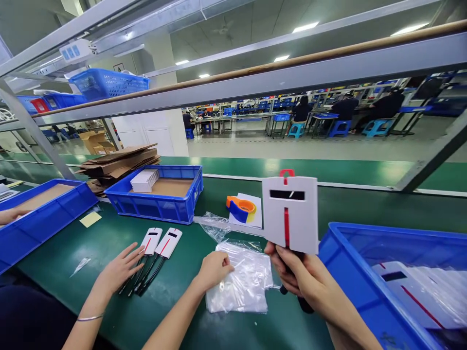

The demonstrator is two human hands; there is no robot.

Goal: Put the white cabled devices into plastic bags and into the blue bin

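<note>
My right hand [304,277] holds up a flat white device [302,214] with a black window, a red stripe and a red loop on top. Its black lower part is wrapped in my fingers, partly hidden. My left hand [216,269] rests on a stack of clear plastic bags [242,287], thumb and curled fingers closed at the top bag. To the left, a co-worker's hand [122,267] with a bracelet lies spread beside two similar white devices [168,243] with black cables.
A blue bin [350,272] at right holds several bagged devices. Behind stand another blue bin [156,211] with white pieces, an orange and blue tape dispenser [242,208] and flattened cardboard [120,165]. At far left, another hand [12,215] reaches into a bin [47,218]. A shelf rail crosses above.
</note>
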